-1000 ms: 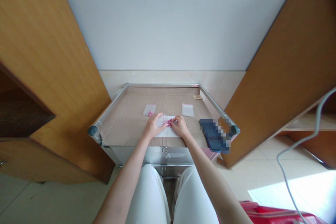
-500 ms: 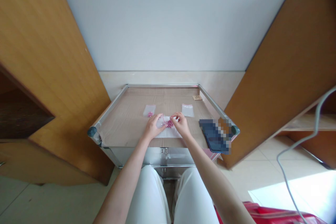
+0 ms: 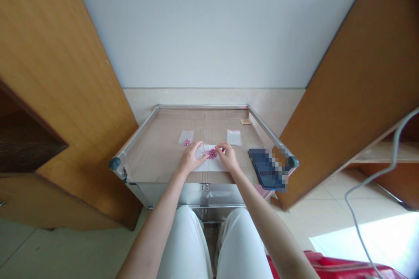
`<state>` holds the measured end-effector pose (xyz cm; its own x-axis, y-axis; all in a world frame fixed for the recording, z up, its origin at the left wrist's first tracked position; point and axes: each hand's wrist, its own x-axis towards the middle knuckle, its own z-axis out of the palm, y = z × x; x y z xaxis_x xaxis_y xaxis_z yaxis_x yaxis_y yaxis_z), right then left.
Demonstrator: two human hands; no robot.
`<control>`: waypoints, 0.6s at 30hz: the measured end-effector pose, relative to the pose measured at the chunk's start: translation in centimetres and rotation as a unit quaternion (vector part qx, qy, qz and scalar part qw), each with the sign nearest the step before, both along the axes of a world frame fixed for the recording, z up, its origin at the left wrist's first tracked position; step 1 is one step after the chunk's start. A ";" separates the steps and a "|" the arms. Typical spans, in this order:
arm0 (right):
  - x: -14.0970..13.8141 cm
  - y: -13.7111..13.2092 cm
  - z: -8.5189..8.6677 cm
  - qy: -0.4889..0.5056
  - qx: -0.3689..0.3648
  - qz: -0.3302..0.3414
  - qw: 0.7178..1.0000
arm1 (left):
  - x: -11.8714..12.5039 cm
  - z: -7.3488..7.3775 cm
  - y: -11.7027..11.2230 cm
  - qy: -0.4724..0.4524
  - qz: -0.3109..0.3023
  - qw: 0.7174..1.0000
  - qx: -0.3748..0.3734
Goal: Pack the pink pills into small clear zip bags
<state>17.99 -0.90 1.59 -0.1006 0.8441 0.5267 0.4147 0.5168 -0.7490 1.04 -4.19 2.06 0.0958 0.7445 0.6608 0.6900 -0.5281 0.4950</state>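
A small heap of pink beads [image 3: 212, 153] lies on a white sheet [image 3: 209, 165] in the head view. My left hand [image 3: 190, 158] is at the left side of the sheet, its index finger and thumb curved around a thin pink cord [image 3: 204, 148] that runs toward the beads. On the other side, my right hand [image 3: 227, 155] has thumb and fingers pinched together at the edge of the heap. What sits in that pinch is too small to make out. Just beyond my left hand is a clear bag [image 3: 187, 134] with some pink beads in it.
Another clear bag [image 3: 234, 137] lies beyond my right hand. A dark phone-like object [image 3: 266, 172], partly pixelated, is at the right of the table. A small tan card [image 3: 245, 121] is near the back rail. A metal rim [image 3: 203, 107] edges the tabletop.
My right hand has shifted slightly right, and more of the bead heap shows between the hands. My left hand stays in place with the cord.
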 end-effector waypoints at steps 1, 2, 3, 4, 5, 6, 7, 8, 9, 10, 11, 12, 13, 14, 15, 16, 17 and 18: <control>0.3 0.0 -0.3 -0.010 -0.001 -0.001 1.000 | 0.0 0.0 0.0 0.000 0.000 1.000 0.001; 0.5 0.0 -0.6 -0.019 -0.001 -0.001 1.000 | 0.0 0.0 0.0 0.001 -0.001 1.000 0.002; 0.7 -0.1 -0.8 -0.027 -0.002 0.000 1.000 | 0.0 0.0 0.0 0.001 -0.001 1.000 0.003; 0.7 -0.1 -1.1 -0.033 -0.002 0.001 0.999 | 0.0 0.1 -0.1 0.002 -0.001 1.000 0.004; 0.8 -0.2 -1.3 -0.038 -0.001 0.001 0.999 | 0.0 0.1 -0.1 0.002 0.000 1.000 0.007; 0.8 -0.3 -1.5 -0.045 0.001 0.000 0.999 | 0.0 0.2 -0.1 0.002 0.000 1.000 0.009; 0.8 -0.4 -1.7 -0.052 0.003 -0.001 0.999 | 0.1 0.2 -0.1 0.002 0.000 1.000 0.011; 0.8 -0.5 -1.8 -0.061 0.006 -0.003 0.998 | 0.1 0.3 -0.2 0.002 0.000 1.000 0.012; 0.8 -0.6 -1.9 -0.071 0.007 -0.004 0.997 | 0.1 0.3 -0.2 0.002 0.000 1.000 0.012; 0.7 -0.7 -1.9 -0.081 0.008 -0.006 0.997 | 0.1 0.3 -0.2 0.001 -0.001 1.000 0.012; 0.7 -0.8 -1.9 -0.089 0.008 -0.007 0.996 | 0.1 0.4 -0.2 0.001 -0.001 1.000 0.013; 0.7 -0.8 -2.0 -0.095 0.008 -0.009 0.995 | 0.1 0.4 -0.3 0.001 0.000 1.000 0.013; 0.7 -0.8 -2.0 -0.101 0.009 -0.009 0.995 | 0.1 0.4 -0.3 0.001 0.000 1.000 0.013; 0.7 -0.8 -2.0 -0.105 0.011 -0.010 0.994 | 0.1 0.4 -0.3 0.002 0.000 1.000 0.013; 0.8 -0.8 -2.0 -0.109 0.013 -0.010 0.994 | 0.1 0.4 -0.3 0.002 0.001 1.000 0.012; 0.8 -0.8 -2.0 -0.112 0.014 -0.009 0.994 | 0.1 0.4 -0.3 0.003 0.001 1.000 0.012; 0.8 -0.8 -2.0 -0.115 0.015 -0.008 0.993 | 0.1 0.4 -0.3 0.003 0.001 1.000 0.012; 0.8 -0.7 -2.0 -0.118 0.015 -0.007 0.993 | 0.1 0.4 -0.3 0.004 0.001 1.000 0.013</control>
<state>18.76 -1.65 -0.41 -0.2117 0.8308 0.5148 0.5843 0.5298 -0.6148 1.16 -4.45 2.50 0.0996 0.7276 0.6787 0.6950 -0.5390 0.4758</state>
